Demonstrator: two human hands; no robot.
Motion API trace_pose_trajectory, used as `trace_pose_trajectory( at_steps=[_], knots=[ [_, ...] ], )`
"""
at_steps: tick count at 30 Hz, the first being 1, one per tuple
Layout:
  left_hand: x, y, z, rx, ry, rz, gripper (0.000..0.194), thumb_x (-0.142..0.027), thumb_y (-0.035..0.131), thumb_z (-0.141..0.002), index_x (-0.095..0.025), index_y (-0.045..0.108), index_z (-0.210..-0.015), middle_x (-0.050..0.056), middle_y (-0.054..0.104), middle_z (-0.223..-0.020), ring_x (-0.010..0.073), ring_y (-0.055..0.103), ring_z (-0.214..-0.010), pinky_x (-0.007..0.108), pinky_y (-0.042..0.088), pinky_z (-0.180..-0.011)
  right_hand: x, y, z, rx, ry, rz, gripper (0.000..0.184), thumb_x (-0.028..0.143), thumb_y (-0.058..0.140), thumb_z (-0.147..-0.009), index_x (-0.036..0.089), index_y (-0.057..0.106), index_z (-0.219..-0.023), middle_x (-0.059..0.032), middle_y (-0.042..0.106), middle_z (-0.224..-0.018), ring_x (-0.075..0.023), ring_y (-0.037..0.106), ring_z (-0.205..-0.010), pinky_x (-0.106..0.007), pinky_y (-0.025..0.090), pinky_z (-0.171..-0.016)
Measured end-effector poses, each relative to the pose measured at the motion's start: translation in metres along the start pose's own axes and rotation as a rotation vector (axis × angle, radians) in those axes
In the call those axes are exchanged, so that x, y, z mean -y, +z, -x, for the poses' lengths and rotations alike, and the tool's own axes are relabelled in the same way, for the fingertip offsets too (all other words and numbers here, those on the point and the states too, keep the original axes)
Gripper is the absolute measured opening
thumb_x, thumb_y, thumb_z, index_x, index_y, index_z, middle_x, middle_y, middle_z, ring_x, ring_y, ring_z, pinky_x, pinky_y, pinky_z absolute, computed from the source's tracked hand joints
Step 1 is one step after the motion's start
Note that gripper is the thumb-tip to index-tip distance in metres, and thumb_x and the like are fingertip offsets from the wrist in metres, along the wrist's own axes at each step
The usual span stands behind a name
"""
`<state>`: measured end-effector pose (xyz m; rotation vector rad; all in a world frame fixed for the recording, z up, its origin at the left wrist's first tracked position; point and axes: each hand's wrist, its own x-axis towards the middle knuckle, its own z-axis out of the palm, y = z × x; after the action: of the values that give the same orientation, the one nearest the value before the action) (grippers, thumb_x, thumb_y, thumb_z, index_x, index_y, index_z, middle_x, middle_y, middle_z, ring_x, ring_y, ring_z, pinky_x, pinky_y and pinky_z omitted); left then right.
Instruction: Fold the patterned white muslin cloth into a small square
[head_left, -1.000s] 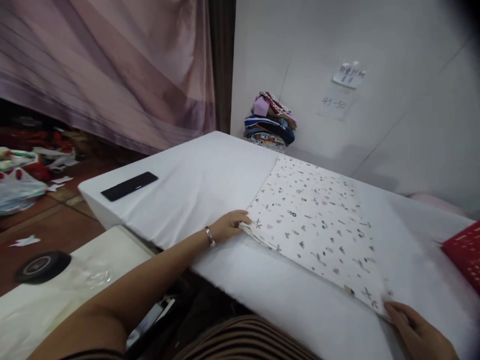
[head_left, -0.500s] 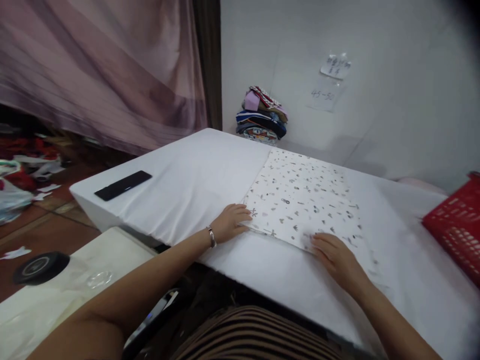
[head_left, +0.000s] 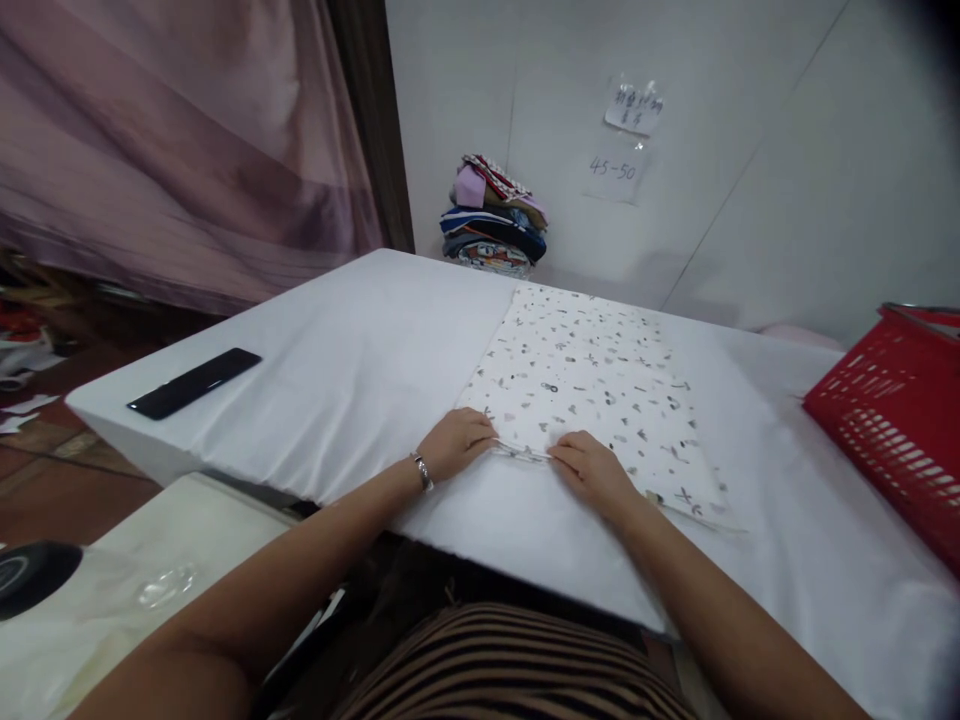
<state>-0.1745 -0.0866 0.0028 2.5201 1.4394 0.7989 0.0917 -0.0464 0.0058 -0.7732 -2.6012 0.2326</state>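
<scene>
A white cloth with small dark prints [head_left: 592, 380] lies flat on the white-covered table [head_left: 360, 370]. My left hand [head_left: 457, 442], with a bracelet on the wrist, rests at the cloth's near left corner, fingers curled onto its edge. My right hand [head_left: 592, 470] sits close beside it on the near edge, fingers bent and pinching the hem. The two hands are a short gap apart.
A red plastic basket [head_left: 892, 410] stands at the right. A black flat device [head_left: 193, 382] lies at the table's left end. Folded clothes [head_left: 491, 215] are stacked against the far wall, under paper notes [head_left: 626, 135]. A lower white surface [head_left: 150, 590] is at my left.
My right hand has slid left along the cloth's near edge, from its right corner to beside my left hand. The view has turned, bringing the red basket further in.
</scene>
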Motion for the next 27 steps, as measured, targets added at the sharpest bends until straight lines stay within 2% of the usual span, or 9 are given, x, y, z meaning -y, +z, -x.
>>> trace_pose_trajectory(
  at_steps=[4, 8, 11, 15, 19, 24, 27],
  knots=[
    [-0.004, 0.004, 0.002, -0.048, -0.05, -0.006, 0.024, -0.028, 0.042, -0.09, -0.022, 0.065, -0.089, 0.002, 0.066, -0.089, 0.0163, 0.058, -0.089, 0.033, 0.044, -0.08, 0.002, 0.004, 0.001, -0.084, 0.038, 0.025, 0.026, 0.023, 0.038, -0.092, 0.02, 0.063, -0.099, -0.0085, 0.06, -0.097, -0.0203, 0.053, -0.09, -0.033, 0.047, -0.075],
    [-0.008, 0.008, 0.005, -0.135, -0.079, -0.056, 0.02, -0.025, 0.045, -0.088, -0.021, 0.063, -0.093, 0.004, 0.065, -0.095, 0.0175, 0.058, -0.092, 0.035, 0.046, -0.081, 0.003, 0.007, -0.001, -0.085, 0.054, 0.02, 0.024, 0.021, 0.039, -0.091, 0.02, 0.061, -0.098, -0.0086, 0.061, -0.094, -0.0204, 0.054, -0.088, -0.033, 0.047, -0.073],
    [-0.014, 0.008, 0.004, -0.19, -0.034, -0.091, 0.018, -0.019, 0.045, -0.086, -0.018, 0.061, -0.094, 0.007, 0.062, -0.103, 0.0184, 0.056, -0.097, 0.036, 0.045, -0.083, 0.004, 0.009, -0.002, -0.076, 0.049, 0.008, 0.021, 0.019, 0.039, -0.09, 0.02, 0.059, -0.093, -0.0082, 0.062, -0.092, -0.0204, 0.053, -0.086, -0.034, 0.047, -0.074],
    [-0.024, 0.007, -0.004, -0.086, 0.09, -0.097, 0.018, -0.015, 0.042, -0.085, -0.017, 0.06, -0.085, 0.007, 0.06, -0.105, 0.0182, 0.054, -0.097, 0.037, 0.044, -0.085, 0.006, 0.009, -0.003, -0.052, 0.046, 0.019, 0.02, 0.018, 0.037, -0.09, 0.019, 0.058, -0.088, -0.008, 0.061, -0.09, -0.0199, 0.052, -0.086, -0.033, 0.045, -0.073],
    [-0.027, 0.009, -0.011, 0.001, 0.118, -0.155, 0.021, -0.018, 0.041, -0.087, -0.017, 0.06, -0.079, 0.007, 0.061, -0.103, 0.0189, 0.054, -0.096, 0.037, 0.043, -0.085, 0.005, 0.01, -0.003, -0.069, 0.029, 0.025, 0.02, 0.017, 0.038, -0.09, 0.018, 0.057, -0.086, -0.0078, 0.061, -0.089, -0.0191, 0.051, -0.085, -0.031, 0.044, -0.072],
    [-0.025, 0.013, -0.011, -0.077, 0.11, -0.195, 0.021, -0.017, 0.041, -0.087, -0.018, 0.061, -0.083, 0.004, 0.063, -0.095, 0.0159, 0.055, -0.088, 0.032, 0.043, -0.08, 0.003, 0.014, -0.003, -0.173, -0.018, 0.045, 0.018, 0.014, 0.04, -0.088, 0.017, 0.058, -0.085, -0.0084, 0.061, -0.088, -0.019, 0.051, -0.083, -0.031, 0.043, -0.071],
    [-0.023, 0.016, -0.009, -0.106, 0.147, -0.227, 0.019, -0.016, 0.042, -0.087, -0.018, 0.061, -0.084, 0.003, 0.064, -0.09, 0.0153, 0.056, -0.084, 0.031, 0.044, -0.078, 0.003, 0.015, -0.004, -0.186, -0.04, 0.064, 0.019, 0.01, 0.041, -0.086, 0.017, 0.059, -0.084, -0.0082, 0.061, -0.086, -0.0186, 0.05, -0.082, -0.03, 0.042, -0.07]
  ],
)
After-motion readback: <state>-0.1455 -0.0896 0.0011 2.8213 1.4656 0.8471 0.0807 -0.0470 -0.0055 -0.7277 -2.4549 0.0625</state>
